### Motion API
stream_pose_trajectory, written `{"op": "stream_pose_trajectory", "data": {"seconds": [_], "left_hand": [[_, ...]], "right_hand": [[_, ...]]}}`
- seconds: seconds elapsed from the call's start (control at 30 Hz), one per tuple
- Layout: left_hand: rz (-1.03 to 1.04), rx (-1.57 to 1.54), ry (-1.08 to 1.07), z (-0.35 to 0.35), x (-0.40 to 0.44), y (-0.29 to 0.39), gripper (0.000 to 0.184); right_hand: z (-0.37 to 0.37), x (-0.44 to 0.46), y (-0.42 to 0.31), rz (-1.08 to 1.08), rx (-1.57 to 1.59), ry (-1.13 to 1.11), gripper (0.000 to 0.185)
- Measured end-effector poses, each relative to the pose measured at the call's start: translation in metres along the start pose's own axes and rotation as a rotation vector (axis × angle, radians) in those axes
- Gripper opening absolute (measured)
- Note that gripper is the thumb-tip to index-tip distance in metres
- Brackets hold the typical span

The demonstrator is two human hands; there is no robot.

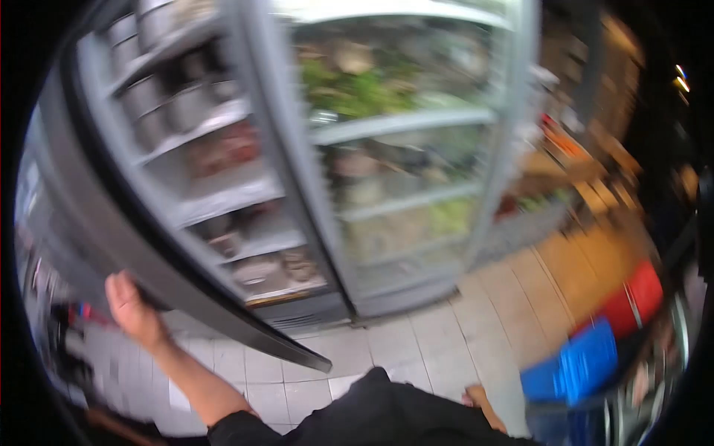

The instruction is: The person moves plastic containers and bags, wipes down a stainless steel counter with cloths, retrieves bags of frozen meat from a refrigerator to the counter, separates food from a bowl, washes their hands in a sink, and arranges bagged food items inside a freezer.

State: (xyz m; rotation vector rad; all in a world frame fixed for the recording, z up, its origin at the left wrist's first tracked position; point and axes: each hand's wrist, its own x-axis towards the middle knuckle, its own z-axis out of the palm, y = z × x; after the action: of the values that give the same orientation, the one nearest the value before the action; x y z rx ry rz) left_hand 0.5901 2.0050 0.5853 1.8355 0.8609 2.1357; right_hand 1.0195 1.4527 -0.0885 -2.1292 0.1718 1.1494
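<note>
A tall grey refrigerator door (pixel 149 223) is swung out at the left, showing shelves inside. At its outer side is my left hand (pixel 132 312), with the fingers closed against the door; the exact grip is blurred. Metal containers (pixel 190 108) and reddish packed food (pixel 223 149) sit on the shelves behind the door. My right hand (pixel 473 395) hangs low beside my dark clothing, above the tiled floor. Its fingers are too small and smeared to read, and I see nothing in it.
A glass-fronted refrigerator (pixel 401 149) with leafy greens (pixel 357 85) stands beside the first. At the right are a blue bin (pixel 573 364), a red container (pixel 628 301) and wooden crates (pixel 595 193). Pale tiles (pixel 431 342) cover the floor.
</note>
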Motion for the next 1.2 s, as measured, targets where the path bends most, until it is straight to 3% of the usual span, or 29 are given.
{"op": "stream_pose_trajectory", "data": {"seconds": [0.03,0.1,0.17,0.23,0.27,0.33,0.43,0.57,0.67,0.77,0.9,0.97,1.13,1.2], "left_hand": [[-0.038,-0.061,0.014,-0.019,-0.003,-0.005,0.031],[-0.106,-0.252,0.043,-0.053,-0.009,-0.015,0.039],[-0.11,-0.224,0.083,-0.081,-0.009,0.005,0.038],[-0.062,-0.203,0.09,-0.095,-0.009,0.002,0.041],[-0.048,-0.199,0.112,-0.113,-0.01,-0.009,0.041],[-0.109,-0.166,0.18,-0.156,-0.013,-0.037,0.044],[-0.152,-0.086,0.296,-0.21,-0.015,-0.068,0.046],[-0.259,-0.076,0.403,-0.265,-0.004,-0.096,0.041],[-0.323,-0.033,0.431,-0.3,0.006,-0.113,0.036],[-0.341,0.109,0.41,-0.35,0.016,-0.143,0.035],[-0.285,0.125,0.449,-0.335,0.036,-0.11,0.034],[-0.322,0.141,0.433,-0.353,0.048,-0.12,0.035],[-0.423,0.13,0.378,-0.404,0.074,-0.145,0.038],[-0.486,0.113,0.333,-0.427,0.081,-0.155,0.039]], "right_hand": [[-0.006,-0.024,-0.044,0.062,0.075,-0.044,0.024],[-0.006,0.043,-0.032,-0.156,0.031,-0.16,0.025],[0.005,0.098,-0.052,-0.288,-0.039,-0.229,0.026],[0.021,0.118,-0.095,-0.088,-0.324,-0.385,0.027],[0.031,0.122,-0.111,-0.111,-0.336,-0.386,0.027],[0.055,0.091,-0.146,-0.166,-0.233,-0.401,0.028],[0.064,-0.045,-0.198,-0.426,0.239,-0.755,0.024],[0.127,0.011,-0.228,-0.385,-0.368,-0.538,0.023],[0.146,0.044,-0.219,-0.418,-0.569,-0.523,0.024],[0.139,0.034,-0.209,-0.394,-0.625,-0.538,0.023],[0.122,-0.012,-0.22,-0.176,-0.527,-0.439,0.034],[0.117,-0.022,-0.219,-0.165,-0.656,-0.447,0.02],[0.097,-0.031,-0.205,-0.227,-0.453,-0.546,0.018],[0.1,-0.045,-0.205,-0.195,-0.601,-0.432,0.016]]}}
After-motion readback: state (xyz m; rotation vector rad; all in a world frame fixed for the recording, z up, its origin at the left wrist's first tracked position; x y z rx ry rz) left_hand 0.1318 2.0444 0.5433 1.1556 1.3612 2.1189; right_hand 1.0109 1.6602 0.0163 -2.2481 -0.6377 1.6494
